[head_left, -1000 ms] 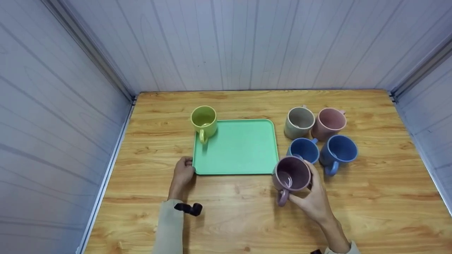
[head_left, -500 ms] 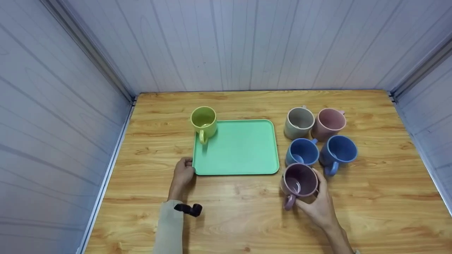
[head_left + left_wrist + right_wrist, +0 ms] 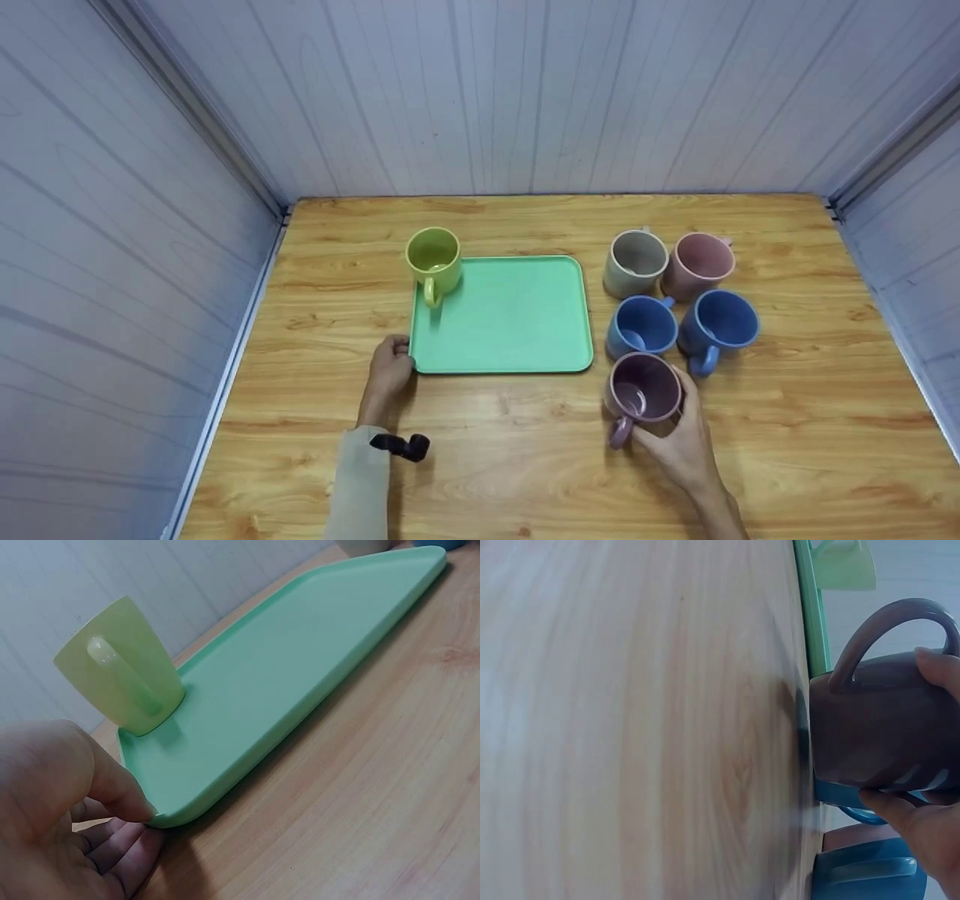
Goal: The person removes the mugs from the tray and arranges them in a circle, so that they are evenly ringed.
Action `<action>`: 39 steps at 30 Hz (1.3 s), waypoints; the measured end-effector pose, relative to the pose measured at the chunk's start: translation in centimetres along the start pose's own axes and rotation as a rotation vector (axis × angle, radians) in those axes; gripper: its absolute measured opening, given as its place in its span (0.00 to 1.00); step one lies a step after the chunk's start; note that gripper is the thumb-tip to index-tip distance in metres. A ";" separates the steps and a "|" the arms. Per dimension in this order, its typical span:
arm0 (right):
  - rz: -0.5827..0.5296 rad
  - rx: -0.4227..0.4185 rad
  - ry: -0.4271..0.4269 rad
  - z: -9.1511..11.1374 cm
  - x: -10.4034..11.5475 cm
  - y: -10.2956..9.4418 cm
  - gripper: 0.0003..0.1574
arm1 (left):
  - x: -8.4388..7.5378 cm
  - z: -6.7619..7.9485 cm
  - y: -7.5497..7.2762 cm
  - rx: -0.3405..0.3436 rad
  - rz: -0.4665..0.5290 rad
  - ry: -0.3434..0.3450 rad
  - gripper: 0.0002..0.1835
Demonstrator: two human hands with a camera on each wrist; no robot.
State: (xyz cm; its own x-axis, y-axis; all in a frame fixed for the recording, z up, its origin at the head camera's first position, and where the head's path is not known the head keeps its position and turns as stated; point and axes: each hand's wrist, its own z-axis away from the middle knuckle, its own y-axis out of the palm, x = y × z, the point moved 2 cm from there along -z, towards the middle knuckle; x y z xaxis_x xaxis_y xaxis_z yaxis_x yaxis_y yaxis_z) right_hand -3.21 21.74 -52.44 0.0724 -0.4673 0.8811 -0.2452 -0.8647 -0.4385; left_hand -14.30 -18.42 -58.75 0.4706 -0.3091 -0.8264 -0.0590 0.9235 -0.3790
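My right hand grips a purple mug by its body, with the mug's handle toward me. In the right wrist view the mug has its base at or just above the tabletop; I cannot tell which. At the left, my left hand holds the near left corner of a green tray. The left wrist view shows the thumb on the rim and the fingers curled below. A yellow mug stands upright at the tray's far left corner, its handle toward me.
Right of the tray stand a grey mug, a pink mug and two blue mugs, a smaller-looking one just behind the purple mug and another to its right. White panel walls enclose the wooden table.
My right hand has moved the purple mug rightward and toward me, from beside the tray's near right corner to just in front of the blue mug. My left hand has stayed put.
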 end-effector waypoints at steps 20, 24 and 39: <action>-0.014 -0.003 -0.009 0.0 -3.8 0.1 0.65 | 0.0 -0.2 -0.1 0.007 -0.069 0.006 0.24; 0.016 0.055 -0.014 -0.2 -4.3 -0.1 0.66 | -0.1 -0.2 0.0 0.015 -0.057 -0.013 0.25; 0.363 0.138 -0.144 -1.6 4.1 -3.7 0.50 | -0.6 -0.3 -0.1 0.045 -0.088 -0.033 0.25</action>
State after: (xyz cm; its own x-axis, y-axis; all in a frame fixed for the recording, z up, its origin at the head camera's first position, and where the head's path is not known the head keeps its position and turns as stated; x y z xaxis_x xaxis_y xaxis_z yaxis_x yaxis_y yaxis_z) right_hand -3.54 23.28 -46.94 0.1422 -0.7593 0.6350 -0.1486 -0.6507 -0.7447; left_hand -14.84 -18.42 -58.39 0.5008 -0.3823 -0.7766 0.0229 0.9027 -0.4296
